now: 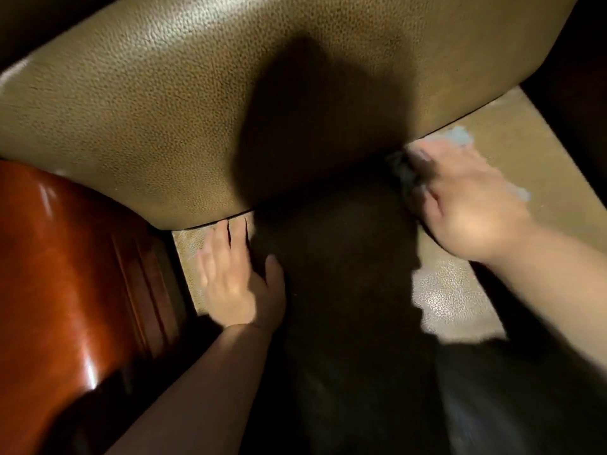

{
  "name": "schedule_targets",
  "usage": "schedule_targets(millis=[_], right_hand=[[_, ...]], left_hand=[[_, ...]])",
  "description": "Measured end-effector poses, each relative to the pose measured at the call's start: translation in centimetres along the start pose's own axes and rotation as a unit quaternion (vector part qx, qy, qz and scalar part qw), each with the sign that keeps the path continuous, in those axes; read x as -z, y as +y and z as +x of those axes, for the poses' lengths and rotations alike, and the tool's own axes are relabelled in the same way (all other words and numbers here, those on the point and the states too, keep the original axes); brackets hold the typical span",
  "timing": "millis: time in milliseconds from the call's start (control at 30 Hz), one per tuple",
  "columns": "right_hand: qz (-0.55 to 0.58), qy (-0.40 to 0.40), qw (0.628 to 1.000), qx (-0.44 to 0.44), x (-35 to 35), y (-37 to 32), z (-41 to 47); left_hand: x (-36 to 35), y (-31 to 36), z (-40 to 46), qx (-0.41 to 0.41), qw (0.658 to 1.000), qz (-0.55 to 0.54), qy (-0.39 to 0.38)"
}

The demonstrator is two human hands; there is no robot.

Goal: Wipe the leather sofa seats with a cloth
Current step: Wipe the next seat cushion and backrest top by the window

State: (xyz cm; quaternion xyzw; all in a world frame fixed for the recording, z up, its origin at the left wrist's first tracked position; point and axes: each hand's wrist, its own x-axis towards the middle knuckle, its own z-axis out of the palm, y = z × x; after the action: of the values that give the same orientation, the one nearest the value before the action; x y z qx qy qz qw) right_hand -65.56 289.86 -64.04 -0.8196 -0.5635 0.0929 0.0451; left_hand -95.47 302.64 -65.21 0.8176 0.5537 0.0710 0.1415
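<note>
Mostly one landmark: the seat [512, 149], a flat tan leather surface running from lower left to upper right, half of it under a dark shadow.
Backrest [164, 119]: the biggest thing in view, a pebbled olive-brown leather cushion that rises behind the seat and overhangs its rear edge.
Shadow [322, 178]: a broad dark patch falling across the middle of the backrest and down the centre of the seat, between the two hands.
Armrest [65, 274]: glossy reddish-brown wood with bright highlights, standing just beside the seat's left end.
Left arm [197, 382]: bare, reaching up from the bottom edge toward the left end of the seat.
Right arm [558, 274]: bare, coming in from the right edge over the seat.
Right hand [466, 205]: on the right part of the seat, close to where the backrest meets it, palm down with fingers bent over the cloth and pressing it to the leather; the outline is blurred.
Left hand [230, 274]: lying flat on the left end of the seat near the armrest, fingers straight and together pointing toward the backrest, thumb spread out, holding nothing.
Cloth [460, 136]: pale blue-grey, bunched under the right hand on the seat, its edges poking out beyond the fingers and beside the knuckles.
</note>
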Motion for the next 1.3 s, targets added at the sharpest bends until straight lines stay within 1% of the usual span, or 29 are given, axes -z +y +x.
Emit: schedule_targets(millis=[67, 100, 167, 233, 267, 333, 367, 433, 467, 500, 567, 600, 633, 700, 733, 767, 800, 833, 867, 900, 933, 1000, 1033, 1067, 1100, 1167, 1233, 1300], right_hand=[[0.010, -0.004, 0.995, -0.097, 1.3, 2.2, -0.4], [0.010, -0.003, 0.992, -0.123, 1.5, 1.9, -0.1], [0.025, 0.014, 0.991, -0.134, 1.0, -1.4, 0.5], [0.076, 0.041, 0.985, -0.146, -0.1, -5.6, 0.7], [0.067, 0.029, 0.988, -0.136, -0.6, -7.0, 0.7], [0.046, 0.008, 0.995, -0.088, -1.1, -7.1, 0.4], [0.058, 0.000, 0.997, -0.049, -0.9, -6.0, 0.1], [0.039, -0.021, 0.999, 0.022, 0.1, -2.7, -0.5], [0.024, -0.029, 0.999, 0.021, 0.8, -0.5, -0.9], [0.021, -0.042, 0.999, -0.014, 1.7, 1.7, -0.9], [0.039, -0.058, 0.993, -0.096, 2.8, 5.4, -0.6], [0.042, -0.050, 0.991, -0.115, 3.0, 6.2, -0.2], [0.045, -0.042, 0.990, -0.128, 2.9, 6.1, 0.3], [0.068, 0.012, 0.983, -0.168, 2.0, 3.3, 0.8], [0.078, 0.050, 0.982, -0.162, 1.2, 1.4, 0.5], [0.078, 0.074, 0.987, -0.123, 0.5, -0.6, -0.2], [0.066, 0.070, 0.994, -0.061, 0.0, -2.0, -1.2], [0.058, 0.046, 0.997, -0.006, 0.2, -2.4, -2.0], [0.058, 0.027, 0.998, 0.029, 0.4, -1.8, -2.1], [0.060, 0.026, 0.997, 0.035, 0.8, -0.3, -1.8], [0.060, 0.038, 0.997, 0.015, 0.7, 1.5, -1.3], [0.071, 0.066, 0.992, -0.083, 1.0, 6.4, -0.1], [0.075, 0.053, 0.987, -0.132, 1.4, 8.3, 0.0], [0.086, 0.048, 0.981, -0.166, 1.7, 9.2, 0.0], [0.099, 0.065, 0.976, -0.182, 1.5, 8.9, 0.1], [0.085, 0.092, 0.977, -0.174, 1.0, 6.3, 0.3], [0.047, 0.052, 0.992, -0.109, 0.7, 3.2, -0.3], [0.055, 0.008, 0.995, -0.078, 1.1, 2.1, -0.8]], left_hand=[[-0.2, 0.0, 0.1, -0.007, 1.000, 0.001, 0.003], [-0.3, 0.0, 0.2, -0.004, 1.000, 0.003, 0.001], [-0.3, 0.1, 0.3, -0.005, 1.000, 0.016, -0.001], [-0.2, 0.3, 0.2, -0.005, 1.000, 0.021, 0.000], [-0.1, 0.4, 0.2, -0.006, 1.000, 0.025, -0.001], [0.0, 0.4, 0.4, -0.007, 0.999, 0.037, -0.005], [0.3, 0.5, 0.3, -0.015, 0.999, 0.048, -0.014], [1.2, 0.5, -0.1, -0.063, 0.994, 0.078, -0.037], [1.5, 0.8, 0.0, -0.087, 0.992, 0.082, -0.045], [1.9, 1.5, 0.3, -0.084, 0.993, 0.065, -0.053], [1.7, 4.7, 0.8, -0.006, 0.998, 0.007, -0.055], [1.2, 6.9, 1.2, 0.013, 0.998, -0.010, -0.053], [0.8, 9.5, 1.2, 0.019, 0.998, -0.026, -0.052], [-0.6, 13.2, 0.9, 0.047, 0.996, -0.059, -0.055], [-1.1, 14.1, 0.7, 0.067, 0.993, -0.078, -0.051], [-1.6, 14.2, 0.7, 0.064, 0.995, -0.076, -0.027], [-2.2, 13.9, 0.6, 0.049, 0.998, -0.044, -0.001], [-2.6, 13.3, 0.5, 0.041, 0.999, -0.006, 0.004], [-3.0, 12.8, 0.6, 0.038, 0.999, 0.019, -0.001], [-3.5, 12.5, 0.6, 0.037, 0.999, 0.030, -0.008], [-3.5, 12.6, 0.7, 0.035, 0.999, 0.032, -0.013], [-3.7, 12.8, 0.7, 0.035, 0.999, 0.035, 0.006], [-3.9, 12.8, 0.7, 0.030, 0.999, 0.039, 0.019], [-4.2, 12.7, 0.7, 0.021, 0.998, 0.040, 0.034], [-4.6, 12.6, 0.8, 0.016, 0.998, 0.041, 0.052], [-5.6, 12.0, 0.9, 0.012, 0.996, 0.050, 0.078], [-5.9, 11.6, 0.8, -0.008, 0.995, 0.054, 0.086], [-6.0, 11.1, 0.9, -0.029, 0.994, 0.068, 0.080]])
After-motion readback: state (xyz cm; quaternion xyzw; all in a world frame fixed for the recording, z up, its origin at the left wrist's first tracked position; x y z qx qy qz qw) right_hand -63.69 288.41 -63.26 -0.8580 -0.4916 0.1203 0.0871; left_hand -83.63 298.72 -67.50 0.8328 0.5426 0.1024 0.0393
